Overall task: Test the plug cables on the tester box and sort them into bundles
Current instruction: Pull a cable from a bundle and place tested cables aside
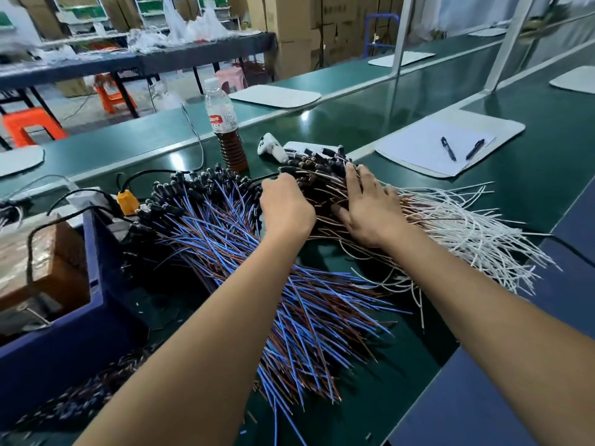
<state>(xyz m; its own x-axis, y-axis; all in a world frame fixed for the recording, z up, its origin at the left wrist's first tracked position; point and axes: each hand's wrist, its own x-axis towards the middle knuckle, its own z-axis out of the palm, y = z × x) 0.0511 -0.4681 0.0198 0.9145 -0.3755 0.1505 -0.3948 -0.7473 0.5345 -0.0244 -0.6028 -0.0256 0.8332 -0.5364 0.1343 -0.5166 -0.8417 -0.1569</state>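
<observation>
The plug cables lie in two big heaps on the green bench. The nearer heap [244, 252] is a fan of thin blue and brown wires, each ending in a small black plug; the plugs crowd at the far left end, and the bare wire tips spread toward the viewer. Just right of this heap lies the second heap [418, 220], with brown and white wires, its black plugs massed at the far end and the white tails splaying to the right. The left hand [285, 209] sits between the two heaps, fingers curled down into the plug ends of the second heap; what they hold is hidden, so I cannot tell the grip. The right hand [367, 207] rests flat on the second heap, fingers straight and spread. Beyond the blue heap stands a bottle [225, 127] of brown liquid. Left of that heap sits a dark blue box [93, 284], with an orange plug [127, 199] behind it.
</observation>
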